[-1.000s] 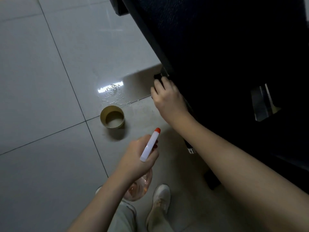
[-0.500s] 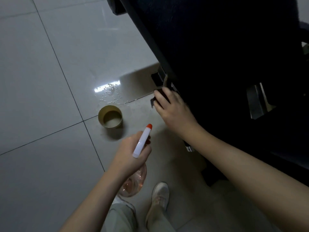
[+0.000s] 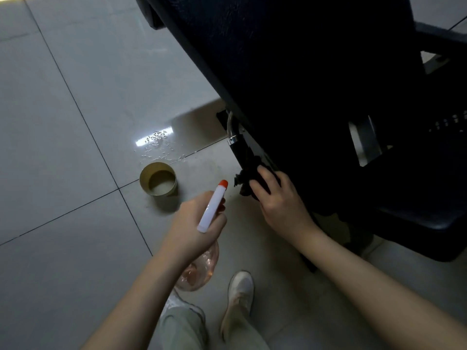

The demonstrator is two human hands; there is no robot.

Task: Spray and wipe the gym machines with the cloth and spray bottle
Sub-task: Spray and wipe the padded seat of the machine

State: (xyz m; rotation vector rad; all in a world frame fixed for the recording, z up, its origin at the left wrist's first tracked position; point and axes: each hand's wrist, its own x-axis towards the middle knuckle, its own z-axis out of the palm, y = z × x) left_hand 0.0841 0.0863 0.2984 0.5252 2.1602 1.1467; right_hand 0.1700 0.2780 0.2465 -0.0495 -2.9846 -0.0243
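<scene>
Bare forearms (image 3: pixel 366 281), pale grey-green trousers (image 3: pixel 182 329), a pair of white low-top shoes (image 3: pixel 240 289)

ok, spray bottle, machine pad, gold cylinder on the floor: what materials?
Spray bottle: plastic; opaque white head with orange tip, clear pinkish see-through body. Machine pad: likely vinyl or leatherette, black, with fine grain and dull sheen. Gold cylinder: probably metal, brass-coloured with soft glints, though coated card is possible.

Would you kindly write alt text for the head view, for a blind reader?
The right hand grips a dark cloth against the black gym machine; the left hand holds a spray bottle above the tiled floor.
</scene>
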